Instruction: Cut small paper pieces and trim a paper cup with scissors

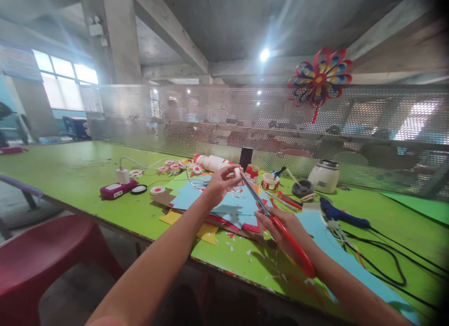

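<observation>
A small white piece is held above the pale-blue paper sheets at mid-worktop, pinched in the fingers of the left hand. The right hand grips red-handled scissors, blade tips at the piece, contact not determinable. To the right lies a blue glue gun, with a dark-lidded white jar farther off; a red stool stands near left.
</observation>
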`<state>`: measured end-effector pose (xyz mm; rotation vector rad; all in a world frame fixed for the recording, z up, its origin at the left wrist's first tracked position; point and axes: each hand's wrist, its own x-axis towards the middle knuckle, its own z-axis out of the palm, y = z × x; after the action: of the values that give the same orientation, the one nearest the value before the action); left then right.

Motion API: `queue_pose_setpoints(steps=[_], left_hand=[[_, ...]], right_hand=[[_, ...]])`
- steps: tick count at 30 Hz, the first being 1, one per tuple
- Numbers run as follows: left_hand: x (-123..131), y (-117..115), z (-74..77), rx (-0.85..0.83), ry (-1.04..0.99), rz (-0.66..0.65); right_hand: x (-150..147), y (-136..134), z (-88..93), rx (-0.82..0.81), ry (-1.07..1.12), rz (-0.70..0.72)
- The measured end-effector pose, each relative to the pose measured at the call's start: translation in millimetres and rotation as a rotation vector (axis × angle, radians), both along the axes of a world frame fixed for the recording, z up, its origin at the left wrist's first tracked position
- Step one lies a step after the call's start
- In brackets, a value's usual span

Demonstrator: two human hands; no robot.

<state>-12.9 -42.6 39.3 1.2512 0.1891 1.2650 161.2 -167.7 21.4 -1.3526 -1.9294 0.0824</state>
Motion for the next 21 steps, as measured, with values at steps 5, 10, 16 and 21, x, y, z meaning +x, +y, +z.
queue_pose_setpoints(steps=[5,10,16,21], left_hand=[[1.1,2.2,-2.1,-0.004,0.002,0.003],[1.7,0.8,-1.7,0.005,0.004,0.014],[2.7,1.0,-1.2,0.023,0.004,0.047],[2.7,4.1,-2.1,0.055,0.013,0.072]], right_hand=[[-0.4,0.8,-1.4,0.013,-0.014,-0.01],[-1.4,0.9,-2.0,0.029,-0.039,-0.044],[-2.3,2.2,-4.4,0.055,-0.067,-0.075],[-1.7,2.5,-6.3,0.077,-0.094,-0.08]])
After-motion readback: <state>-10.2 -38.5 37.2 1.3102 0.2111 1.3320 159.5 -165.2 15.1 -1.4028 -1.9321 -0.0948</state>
